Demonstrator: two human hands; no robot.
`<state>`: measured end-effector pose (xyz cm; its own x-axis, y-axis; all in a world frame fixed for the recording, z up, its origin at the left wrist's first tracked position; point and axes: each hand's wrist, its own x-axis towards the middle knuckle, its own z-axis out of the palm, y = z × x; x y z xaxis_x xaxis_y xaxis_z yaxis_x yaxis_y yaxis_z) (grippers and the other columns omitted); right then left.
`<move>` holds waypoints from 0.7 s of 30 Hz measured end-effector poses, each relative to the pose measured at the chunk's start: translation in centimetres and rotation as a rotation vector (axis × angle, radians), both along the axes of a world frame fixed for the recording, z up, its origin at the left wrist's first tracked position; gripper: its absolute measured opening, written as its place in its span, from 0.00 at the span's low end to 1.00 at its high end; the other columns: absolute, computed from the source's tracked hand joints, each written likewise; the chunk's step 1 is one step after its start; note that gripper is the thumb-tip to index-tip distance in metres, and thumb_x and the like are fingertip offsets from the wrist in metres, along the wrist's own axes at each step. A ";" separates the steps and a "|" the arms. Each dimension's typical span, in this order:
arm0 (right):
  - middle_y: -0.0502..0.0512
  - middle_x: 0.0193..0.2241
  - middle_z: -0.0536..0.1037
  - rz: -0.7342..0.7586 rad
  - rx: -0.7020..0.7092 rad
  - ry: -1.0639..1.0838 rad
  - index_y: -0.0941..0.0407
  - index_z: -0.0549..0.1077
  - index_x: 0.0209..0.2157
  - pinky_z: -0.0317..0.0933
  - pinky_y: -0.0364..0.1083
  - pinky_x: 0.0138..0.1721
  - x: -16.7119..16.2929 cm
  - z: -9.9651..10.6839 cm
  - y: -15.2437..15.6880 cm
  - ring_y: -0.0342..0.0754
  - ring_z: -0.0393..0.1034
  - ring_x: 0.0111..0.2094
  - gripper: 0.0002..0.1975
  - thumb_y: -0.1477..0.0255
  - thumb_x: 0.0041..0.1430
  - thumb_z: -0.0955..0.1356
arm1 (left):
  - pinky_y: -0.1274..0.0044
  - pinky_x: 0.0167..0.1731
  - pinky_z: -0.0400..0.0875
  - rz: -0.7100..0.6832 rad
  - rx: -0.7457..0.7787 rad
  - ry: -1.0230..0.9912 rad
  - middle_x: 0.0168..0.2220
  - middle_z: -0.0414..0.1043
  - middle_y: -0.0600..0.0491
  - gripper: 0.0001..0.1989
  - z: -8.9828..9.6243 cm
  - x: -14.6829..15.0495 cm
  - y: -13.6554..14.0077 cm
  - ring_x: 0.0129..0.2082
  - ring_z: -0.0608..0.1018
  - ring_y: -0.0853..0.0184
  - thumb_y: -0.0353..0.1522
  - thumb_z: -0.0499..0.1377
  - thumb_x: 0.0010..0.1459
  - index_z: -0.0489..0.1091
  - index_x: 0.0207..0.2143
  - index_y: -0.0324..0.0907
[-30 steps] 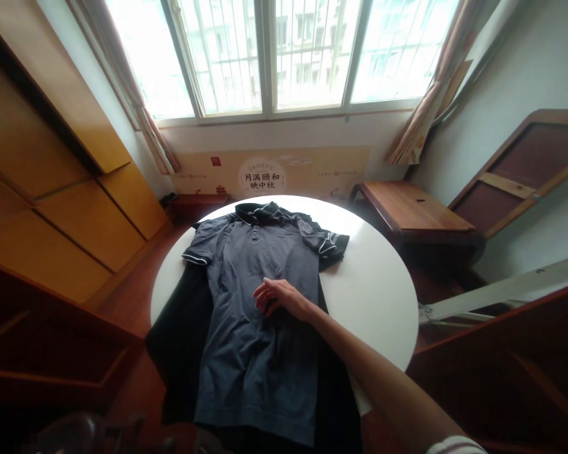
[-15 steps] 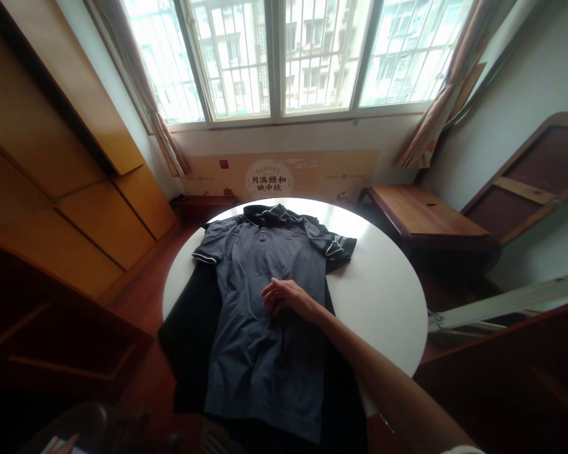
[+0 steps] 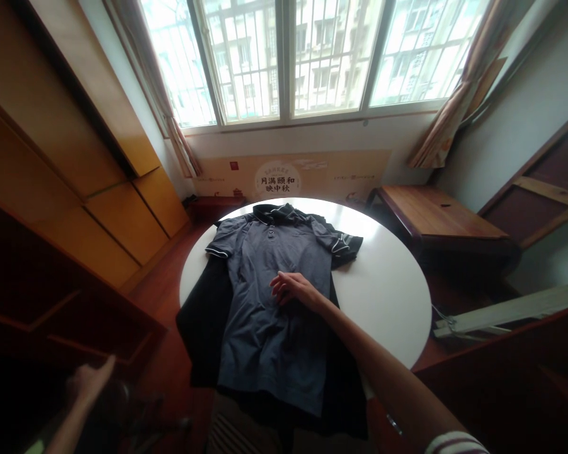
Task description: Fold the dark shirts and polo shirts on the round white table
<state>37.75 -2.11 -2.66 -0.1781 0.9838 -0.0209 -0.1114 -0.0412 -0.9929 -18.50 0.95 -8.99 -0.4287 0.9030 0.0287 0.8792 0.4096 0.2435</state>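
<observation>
A dark grey-blue polo shirt point(image 3: 279, 315) with white-edged sleeves and a buttoned collar lies spread on the round white table point(image 3: 383, 296), collar towards the window. Other black garments point(image 3: 203, 321) lie under it, and their lower parts hang over the near edge. My right hand point(image 3: 293, 290) is over the middle of the shirt, palm down, with loosely bent fingers and nothing held; whether it presses the cloth I cannot tell. My left hand point(image 3: 92, 381) is at the lower left, away from the table, blurred and dim, with one digit sticking out.
Wooden cabinets point(image 3: 123, 221) line the left side. A low wooden table point(image 3: 447, 211) stands beyond the white table at the right, with a wooden panel point(image 3: 544, 183) leaning behind it. A dark chair-like shape point(image 3: 137, 410) is at the lower left.
My left hand has come up into view at the lower left. My right hand stays over the same part of the shirt. The whole view has shifted slightly.
</observation>
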 end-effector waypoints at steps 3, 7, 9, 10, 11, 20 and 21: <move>0.57 0.28 0.76 -0.141 0.155 -0.330 0.59 0.78 0.37 0.69 0.48 0.32 0.3 1.3 -0.5 0.49 0.72 0.30 0.31 0.43 0.57 0.65 | 0.60 0.49 0.75 -0.036 0.406 -0.137 0.47 0.77 0.56 0.11 3.4 6.8 5.4 0.49 0.78 0.55 0.44 0.55 0.58 0.69 0.42 0.54; 0.63 0.44 0.78 -0.298 0.345 -0.898 0.56 0.79 0.46 0.63 0.54 0.52 1.1 3.0 -2.0 0.57 0.72 0.47 0.24 0.53 0.66 0.62 | 0.63 0.50 0.74 -0.450 0.828 -0.241 0.51 0.74 0.49 0.17 9.0 15.6 7.4 0.47 0.78 0.57 0.44 0.55 0.60 0.69 0.48 0.49; 0.65 0.57 0.72 -0.322 0.327 -1.106 0.55 0.74 0.56 0.53 0.60 0.61 1.5 2.8 -2.6 0.62 0.63 0.59 0.25 0.55 0.68 0.61 | 0.64 0.52 0.73 -0.703 0.817 -0.256 0.49 0.75 0.47 0.18 10.9 20.8 7.3 0.49 0.77 0.57 0.43 0.52 0.63 0.70 0.49 0.45; 0.64 0.63 0.66 -0.336 0.287 -1.194 0.53 0.70 0.61 0.47 0.65 0.63 1.8 2.4 -2.8 0.66 0.57 0.63 0.27 0.54 0.68 0.61 | 0.65 0.55 0.70 -0.834 0.757 -0.269 0.51 0.74 0.47 0.20 11.4 23.5 7.2 0.51 0.76 0.58 0.43 0.51 0.64 0.70 0.52 0.44; 0.63 0.66 0.61 -0.350 0.234 -1.271 0.51 0.66 0.64 0.41 0.71 0.63 2.2 1.8 -3.0 0.69 0.50 0.66 0.30 0.52 0.67 0.61 | 0.65 0.58 0.67 -0.957 0.670 -0.281 0.54 0.73 0.46 0.21 11.4 26.1 7.2 0.55 0.74 0.58 0.43 0.50 0.65 0.69 0.54 0.43; 0.48 0.72 0.42 -0.332 0.060 -1.442 0.42 0.55 0.69 0.41 0.76 0.61 6.2 -2.1 -1.4 0.70 0.31 0.70 0.32 0.49 0.67 0.58 | 0.41 0.61 0.42 -1.060 -0.062 -0.058 0.73 0.40 0.52 0.33 5.0 36.6 12.1 0.71 0.42 0.42 0.52 0.50 0.63 0.53 0.69 0.56; 0.48 0.72 0.42 -0.332 0.062 -1.439 0.42 0.55 0.69 0.44 0.74 0.61 6.5 -2.0 -1.0 0.70 0.31 0.71 0.31 0.50 0.67 0.58 | 0.42 0.61 0.43 -1.067 -0.065 -0.059 0.73 0.39 0.53 0.34 4.9 36.6 12.9 0.71 0.41 0.44 0.53 0.49 0.63 0.52 0.69 0.57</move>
<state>44.27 -3.10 -4.69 0.1871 0.9804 0.0623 0.9529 -0.1657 -0.2539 18.09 13.82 -4.11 0.5844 0.8110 -0.0279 0.7781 -0.5503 0.3029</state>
